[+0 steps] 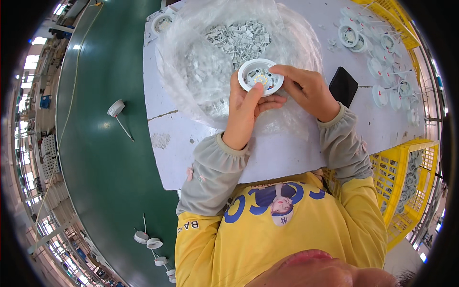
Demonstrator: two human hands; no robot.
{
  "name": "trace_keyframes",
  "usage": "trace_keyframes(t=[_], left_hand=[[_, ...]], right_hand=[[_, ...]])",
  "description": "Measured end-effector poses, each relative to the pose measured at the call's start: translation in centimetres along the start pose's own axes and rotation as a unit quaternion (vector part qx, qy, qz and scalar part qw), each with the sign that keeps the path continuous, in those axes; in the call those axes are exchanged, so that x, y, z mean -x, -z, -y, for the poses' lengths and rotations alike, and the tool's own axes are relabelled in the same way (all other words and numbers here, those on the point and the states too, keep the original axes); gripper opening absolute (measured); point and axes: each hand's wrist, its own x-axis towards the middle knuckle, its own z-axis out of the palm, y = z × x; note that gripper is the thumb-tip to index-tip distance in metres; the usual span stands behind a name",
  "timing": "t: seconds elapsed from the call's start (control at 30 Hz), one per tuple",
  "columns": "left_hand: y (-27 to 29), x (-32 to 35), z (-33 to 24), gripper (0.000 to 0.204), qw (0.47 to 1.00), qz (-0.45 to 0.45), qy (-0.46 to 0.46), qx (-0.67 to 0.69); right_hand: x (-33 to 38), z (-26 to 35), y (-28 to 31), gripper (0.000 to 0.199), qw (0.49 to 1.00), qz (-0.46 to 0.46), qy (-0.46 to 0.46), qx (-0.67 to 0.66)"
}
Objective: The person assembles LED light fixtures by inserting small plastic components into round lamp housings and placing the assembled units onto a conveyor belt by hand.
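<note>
1. While the left hand (pixel 243 105) is clamped on a round white fitting (pixel 247 85), its thumb lies over the near part of the face and its fingers pass behind and below the rim.
2. Right hand (pixel 310 92): extended fingertip at the upper right of the fitting's rim; whether this hand also grips the fitting, or only touches it, cannot be told.
3. Position of the fitting: held up in front of the near side of a clear plastic bag (pixel 184 79), open face toward the viewer, yellow dots and small components visible inside.
4. The bag stands open on a pale, marked desk (pixel 272 165) and contains many small whitish pieces (pixel 245 40).
5. A black flat slab (pixel 343 87) lies on the desk, just beyond the right wrist.
6. Further similar fittings (pixel 380 96), several with thin white leads, are spread over the right side of the desk; one more round unit (pixel 163 24) sits at the bag's upper left edge.
7. A yellow crate (pixel 417 201) with filled contents stands at the lower right, beside the desk.
8. On the green surface (pixel 103 182) to the left, a single white unit (pixel 115 108) rests with its lead trailing; a short row of units (pixel 154 243) lies nearer the viewer.
9. Grey sleeves (pixel 213 165) cover both forearms.
</note>
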Motion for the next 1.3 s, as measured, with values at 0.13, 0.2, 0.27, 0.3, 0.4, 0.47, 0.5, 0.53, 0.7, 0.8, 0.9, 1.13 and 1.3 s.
trace_keyframes(t=[0.13,0.2,0.27,0.3,0.4,0.47,0.5,0.53,0.7,0.8,0.9,1.13,1.3], left_hand=[[0.6,-0.1,0.1,0.035,0.999,0.031,0.004,0.041],[0.6,-0.2,0.0,0.035,0.998,0.043,0.010,0.051],[0.6,-0.5,0.0,0.036,0.998,0.037,0.013,0.053],[0.6,-0.4,0.0,0.036,0.998,0.037,0.011,0.053],[0.5,-0.4,0.0,0.036,0.998,0.039,0.006,0.056],[0.5,-0.3,0.1,0.037,0.998,0.034,0.003,0.052],[0.5,-0.3,0.1,0.037,0.998,0.036,0.001,0.052],[0.6,-0.2,0.0,0.037,0.998,0.038,0.005,0.049],[0.6,-0.2,-0.2,0.038,0.998,0.046,0.008,0.037],[0.5,-0.2,-0.2,0.037,0.998,0.046,0.008,0.032],[0.4,-0.3,-0.3,0.037,0.999,0.046,0.000,0.023],[0.4,-0.2,-0.2,0.038,0.999,0.034,0.007,0.036],[0.5,-0.3,0.0,0.038,0.999,0.034,0.005,0.037]], right_hand=[[-0.4,1.1,0.5,0.024,1.000,0.002,0.006,0.022],[-0.5,1.1,0.4,0.021,1.000,-0.018,0.013,-0.004],[-0.7,0.7,0.2,0.021,1.000,-0.022,0.006,-0.010],[-0.7,0.6,0.1,0.020,1.000,-0.023,-0.001,-0.017],[-0.8,0.3,0.2,0.021,1.000,-0.014,-0.006,-0.008],[-0.7,0.3,0.2,0.021,1.000,-0.009,-0.011,-0.011],[-0.7,0.3,0.2,0.021,1.000,-0.005,-0.016,-0.014],[-0.7,0.3,0.2,0.021,1.000,-0.006,-0.014,-0.013],[-0.9,0.6,0.8,0.022,0.998,0.040,-0.056,-0.002],[-1.1,0.4,1.2,0.022,0.997,0.056,0.002,0.054],[-1.7,0.8,1.6,0.022,0.992,0.073,0.023,0.096],[-2.7,0.8,1.9,0.023,0.991,0.086,0.040,0.099],[-2.6,0.5,1.3,0.021,0.993,0.065,0.033,0.093]])
